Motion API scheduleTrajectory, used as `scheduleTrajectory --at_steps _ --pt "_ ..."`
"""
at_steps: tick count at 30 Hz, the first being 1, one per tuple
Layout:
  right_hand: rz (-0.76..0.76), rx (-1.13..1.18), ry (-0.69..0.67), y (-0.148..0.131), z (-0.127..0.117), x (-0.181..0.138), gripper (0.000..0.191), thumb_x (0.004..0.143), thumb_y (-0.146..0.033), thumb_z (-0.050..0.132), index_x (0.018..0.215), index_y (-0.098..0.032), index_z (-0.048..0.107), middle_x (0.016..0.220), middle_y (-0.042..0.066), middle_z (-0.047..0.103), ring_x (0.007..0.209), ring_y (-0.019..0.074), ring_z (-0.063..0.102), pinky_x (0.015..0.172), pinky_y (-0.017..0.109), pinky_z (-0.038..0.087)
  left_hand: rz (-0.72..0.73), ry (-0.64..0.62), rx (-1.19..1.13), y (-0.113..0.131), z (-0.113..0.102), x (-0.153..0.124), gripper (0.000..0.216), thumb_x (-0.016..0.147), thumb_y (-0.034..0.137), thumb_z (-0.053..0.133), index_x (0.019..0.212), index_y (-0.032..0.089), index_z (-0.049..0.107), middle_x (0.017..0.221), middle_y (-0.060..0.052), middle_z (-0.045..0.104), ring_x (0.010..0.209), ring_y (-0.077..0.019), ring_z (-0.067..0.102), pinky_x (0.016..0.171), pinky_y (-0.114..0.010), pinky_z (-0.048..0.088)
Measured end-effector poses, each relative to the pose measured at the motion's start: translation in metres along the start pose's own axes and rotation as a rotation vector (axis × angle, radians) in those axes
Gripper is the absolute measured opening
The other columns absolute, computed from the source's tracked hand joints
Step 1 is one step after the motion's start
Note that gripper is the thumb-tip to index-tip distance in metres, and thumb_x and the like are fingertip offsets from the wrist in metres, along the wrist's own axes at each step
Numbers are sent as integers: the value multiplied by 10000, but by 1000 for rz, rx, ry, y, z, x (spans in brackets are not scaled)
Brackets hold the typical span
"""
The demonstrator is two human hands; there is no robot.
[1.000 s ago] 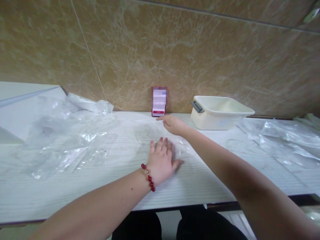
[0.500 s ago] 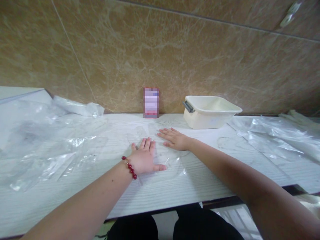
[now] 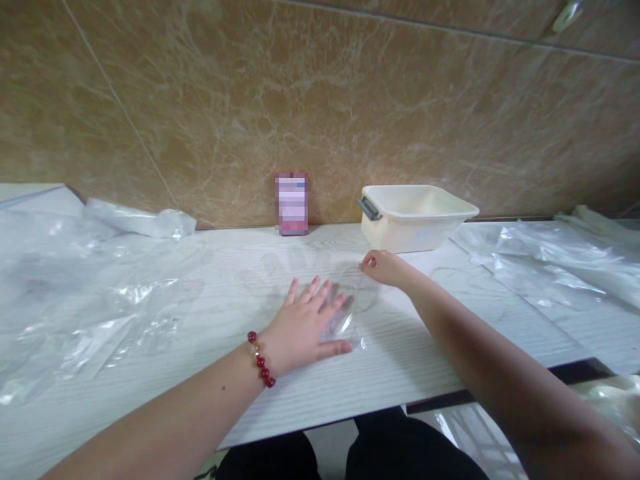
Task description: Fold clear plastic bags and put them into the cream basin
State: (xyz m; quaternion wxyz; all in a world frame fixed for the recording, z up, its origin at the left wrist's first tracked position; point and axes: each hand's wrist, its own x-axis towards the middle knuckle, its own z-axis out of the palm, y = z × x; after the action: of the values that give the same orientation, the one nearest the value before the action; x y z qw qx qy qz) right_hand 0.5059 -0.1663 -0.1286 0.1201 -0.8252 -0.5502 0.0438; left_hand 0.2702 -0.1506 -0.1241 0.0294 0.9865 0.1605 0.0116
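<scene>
One clear plastic film lies mostly flat, some creases left, on the tabletop beneath the spread left hand; the right hand is pinched together, whether on film cannot be told.

Left grip flat on clear plastic film, right grip in a pinch at its edge
</scene>
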Motion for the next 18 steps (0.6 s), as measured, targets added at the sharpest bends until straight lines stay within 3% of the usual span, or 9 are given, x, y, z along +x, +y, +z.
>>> scheduleTrajectory --at_steps 6,13,18 --pt "-18 28 -48 -4 11 -3 275 662 -404 512 777 -184 629 772 42 629 724 141 557 601 195 371 87 -45 -55 5 4 0 610 711 646 181 1250 367 241 1377 -71 82 1231 -323 53 922 -539 8" --pt "-126 96 18 -19 3 -13 205 748 -260 417 725 -152 589 777 62 624 729 137 548 636 207 360 84 -80 -77 7 5 0 655 676 675 228 1253 365 232 1376 -94 79 1220 -357 66 895 -574 37" --pt "-139 274 46 -29 -3 -24 164 780 -255 392 759 -152 518 740 55 614 669 117 542 572 204 355 101 -53 -80 8 4 0 653 669 675 252 1239 356 277 1366 -92 136 1213 -360 95 883 -591 48"
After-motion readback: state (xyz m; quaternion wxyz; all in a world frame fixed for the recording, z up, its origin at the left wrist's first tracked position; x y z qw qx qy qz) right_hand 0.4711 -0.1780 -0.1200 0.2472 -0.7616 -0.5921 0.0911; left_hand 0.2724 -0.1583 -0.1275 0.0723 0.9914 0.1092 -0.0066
